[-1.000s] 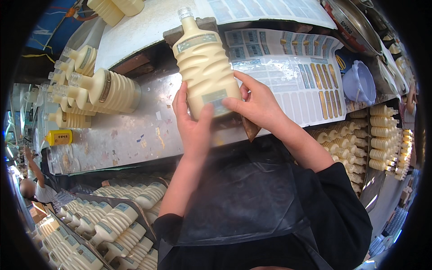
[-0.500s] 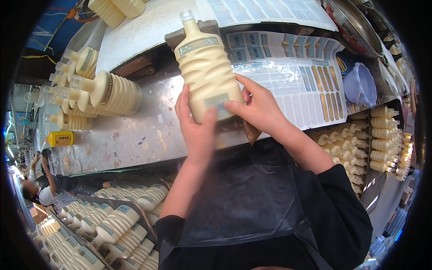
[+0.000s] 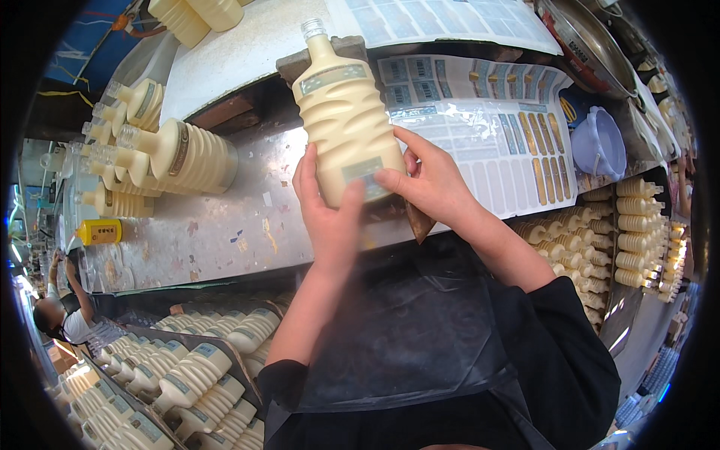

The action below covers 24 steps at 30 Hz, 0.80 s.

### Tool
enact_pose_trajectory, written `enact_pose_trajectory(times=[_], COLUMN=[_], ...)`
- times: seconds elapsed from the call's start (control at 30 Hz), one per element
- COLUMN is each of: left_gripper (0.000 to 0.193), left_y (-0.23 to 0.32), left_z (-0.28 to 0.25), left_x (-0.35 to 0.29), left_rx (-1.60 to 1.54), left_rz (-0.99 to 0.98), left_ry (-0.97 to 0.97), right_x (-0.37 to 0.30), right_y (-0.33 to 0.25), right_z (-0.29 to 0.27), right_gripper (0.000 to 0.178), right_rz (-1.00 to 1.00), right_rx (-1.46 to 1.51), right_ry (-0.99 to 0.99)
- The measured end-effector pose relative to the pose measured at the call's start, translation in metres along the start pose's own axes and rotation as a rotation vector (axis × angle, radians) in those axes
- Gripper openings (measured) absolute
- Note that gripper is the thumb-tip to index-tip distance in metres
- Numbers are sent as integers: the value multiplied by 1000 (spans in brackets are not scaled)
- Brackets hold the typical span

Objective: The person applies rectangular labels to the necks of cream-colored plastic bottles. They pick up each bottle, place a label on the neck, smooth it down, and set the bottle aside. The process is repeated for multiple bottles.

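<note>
A cream-coloured bottle (image 3: 341, 112) with wavy ridges and a clear glass neck lies over the metal bench, its neck resting on a brownish block (image 3: 291, 66). My left hand (image 3: 330, 210) grips the bottle's lower left side, thumb on its front near the base. On the other side my right hand (image 3: 431, 176) holds the lower right edge, its thumb pressed on a pale blue-green label (image 3: 363, 169). A band label (image 3: 331, 77) crosses the bottle's shoulder. The fingers behind the bottle are hidden.
Sticker sheets (image 3: 480, 142) lie right of the bottle, beside a lavender bucket (image 3: 600, 142). Several cream bottles (image 3: 184, 154) and a yellow container (image 3: 100, 232) stand at the left. Racks of bottles (image 3: 187, 375) fill the lower left; more bottles (image 3: 637, 232) are at the right. Another person (image 3: 64, 315) is far left.
Both hands keep their hold on the bottle in nearly the same place. My left thumb has shifted slightly, near the label's lower edge.
</note>
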<state>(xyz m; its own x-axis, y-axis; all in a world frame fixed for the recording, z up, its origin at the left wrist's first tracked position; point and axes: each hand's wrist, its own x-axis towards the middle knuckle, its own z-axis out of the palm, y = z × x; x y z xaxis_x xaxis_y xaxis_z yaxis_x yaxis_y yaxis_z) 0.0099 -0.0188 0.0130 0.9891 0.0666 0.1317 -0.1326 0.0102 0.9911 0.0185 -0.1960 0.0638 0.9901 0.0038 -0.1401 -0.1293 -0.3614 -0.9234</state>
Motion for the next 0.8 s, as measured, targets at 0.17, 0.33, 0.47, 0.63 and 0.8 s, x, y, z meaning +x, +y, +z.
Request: enact_pose_trajectory(times=[0.17, 0.33, 0.47, 0.63, 0.8], left_gripper=[79, 84, 87, 83, 45], left_y=[1, 9, 11, 4, -11], left_z=[0, -2, 0, -8, -17], left_x=[1, 1, 4, 2, 8], left_rx=[2, 114, 123, 154, -108], left_rz=[-4, -24, -30, -20, -19], left_ry=[-8, -22, -11, -30, -7], right_x=[3, 14, 6, 7, -32], right_y=[9, -12, -30, -35, -21], right_z=[-5, -36, -15, -16, 11], right_gripper=[62, 28, 28, 24, 18], right_rz=[-21, 59, -468, -913, -1163], right_rx=[85, 470, -88, -506, -606], right_ry=[0, -60, 49, 253, 133])
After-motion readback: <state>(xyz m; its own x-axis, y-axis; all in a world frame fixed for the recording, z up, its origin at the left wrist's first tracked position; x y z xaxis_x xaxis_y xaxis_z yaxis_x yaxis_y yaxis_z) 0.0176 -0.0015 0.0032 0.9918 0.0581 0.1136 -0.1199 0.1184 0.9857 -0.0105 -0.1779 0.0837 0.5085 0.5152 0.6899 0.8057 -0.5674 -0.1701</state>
